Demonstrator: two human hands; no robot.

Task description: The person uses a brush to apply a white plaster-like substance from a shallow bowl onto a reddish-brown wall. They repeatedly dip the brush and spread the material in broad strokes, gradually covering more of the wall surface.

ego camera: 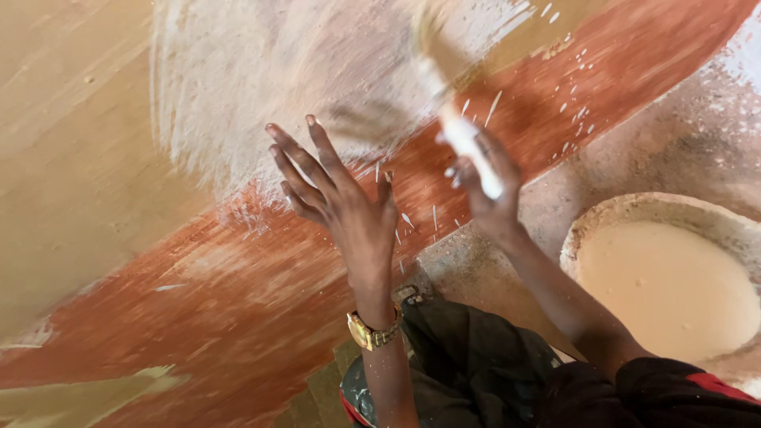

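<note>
White-coated brush [464,135], blurred, is gripped by the right hand [487,194]; left hand [341,198] is spread open.

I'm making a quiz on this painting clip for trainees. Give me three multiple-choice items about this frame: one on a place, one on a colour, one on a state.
1. Where is the basin of paint?
A. lower right, on the floor
B. upper left, on the wall
C. under the left hand

2. What colour is the band along the base of the wall?
A. blue
B. reddish brown
C. black

3. How is the left hand?
A. clenched on a rag
B. inside the basin
C. open, fingers spread, holding nothing

Answers:
1 A, the round basin sits on the floor at lower right.
2 B, the band is reddish brown below the tan wall.
3 C, the fingers are spread and empty, while the right hand grips the brush.
</note>
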